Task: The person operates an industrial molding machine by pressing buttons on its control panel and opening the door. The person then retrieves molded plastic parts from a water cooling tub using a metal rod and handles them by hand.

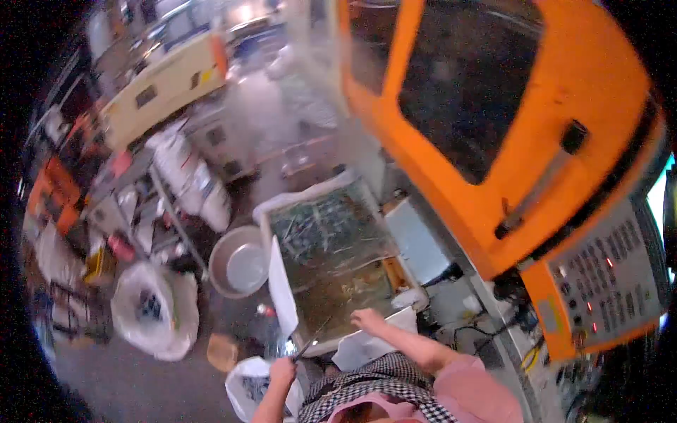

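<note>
Jutting past the left fingers (283,369), a thin tool (304,349)

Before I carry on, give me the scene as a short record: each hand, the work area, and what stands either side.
Left hand: gripping a thin, dark, knife-like tool, tip towards the bin
Right hand: over the bin's near end; too blurred to tell if it holds anything
Work area: large rectangular pale-edged bin
Bin's far half: heap of small dark greenish-grey pieces
Left side: round pale basin; white plastic-lined container beyond it
Right side: big orange machine with grey button panel
</note>
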Demonstrator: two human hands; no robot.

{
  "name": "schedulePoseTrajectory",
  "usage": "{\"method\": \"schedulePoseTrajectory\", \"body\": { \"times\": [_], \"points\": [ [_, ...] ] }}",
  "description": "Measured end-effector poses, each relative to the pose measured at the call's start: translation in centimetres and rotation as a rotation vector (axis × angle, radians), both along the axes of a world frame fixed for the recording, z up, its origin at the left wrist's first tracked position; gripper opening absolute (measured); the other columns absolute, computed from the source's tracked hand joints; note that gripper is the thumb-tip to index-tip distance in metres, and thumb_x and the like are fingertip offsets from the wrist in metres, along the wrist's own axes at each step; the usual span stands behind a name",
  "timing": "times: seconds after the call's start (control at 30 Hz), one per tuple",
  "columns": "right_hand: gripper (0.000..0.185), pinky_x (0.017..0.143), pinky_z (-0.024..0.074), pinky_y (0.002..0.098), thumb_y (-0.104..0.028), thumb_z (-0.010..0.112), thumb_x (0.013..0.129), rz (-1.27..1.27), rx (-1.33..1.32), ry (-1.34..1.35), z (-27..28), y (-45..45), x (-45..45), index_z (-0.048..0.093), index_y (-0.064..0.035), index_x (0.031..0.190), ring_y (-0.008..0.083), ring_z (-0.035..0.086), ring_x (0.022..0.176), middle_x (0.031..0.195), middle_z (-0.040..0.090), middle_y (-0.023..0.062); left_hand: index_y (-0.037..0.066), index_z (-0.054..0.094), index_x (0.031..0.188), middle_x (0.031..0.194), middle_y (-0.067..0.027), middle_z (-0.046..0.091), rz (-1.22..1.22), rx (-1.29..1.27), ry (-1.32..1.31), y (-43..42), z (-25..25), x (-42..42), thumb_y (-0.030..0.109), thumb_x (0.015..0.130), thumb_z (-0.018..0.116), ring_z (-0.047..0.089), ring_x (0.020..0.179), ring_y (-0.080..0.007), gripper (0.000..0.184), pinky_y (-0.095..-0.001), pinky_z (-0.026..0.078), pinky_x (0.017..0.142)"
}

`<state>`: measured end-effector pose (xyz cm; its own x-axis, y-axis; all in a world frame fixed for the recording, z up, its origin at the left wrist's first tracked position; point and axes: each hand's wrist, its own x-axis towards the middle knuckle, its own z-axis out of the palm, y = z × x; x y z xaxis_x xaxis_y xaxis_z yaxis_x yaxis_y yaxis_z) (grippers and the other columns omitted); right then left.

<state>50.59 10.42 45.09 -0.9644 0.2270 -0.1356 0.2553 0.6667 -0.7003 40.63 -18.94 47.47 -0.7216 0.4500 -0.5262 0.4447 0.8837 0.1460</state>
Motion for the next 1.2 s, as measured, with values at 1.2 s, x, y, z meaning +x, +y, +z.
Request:
{"method": "schedulePoseTrajectory", "body": {
  "times": [1.2],
  "points": [
    [0.028,0.057,0.0440,0.0432,-0.020,0.048,0.083,-1.499,0.884,0.893,26.4,18.8,6.7,0.040,0.0026,0.097,0.0397,0.055,0.070,0.077,0.056,0.0236,0.007,0.065,0.069,0.071,-0.0131,0.062,-0.441,0.181,0.258,-0.1,-8.2,-4.2,0.016,0.071,0.048,0.062,0.067,-0.0261,0.019,-0.0372,0.049,0.057]
  ]
}}
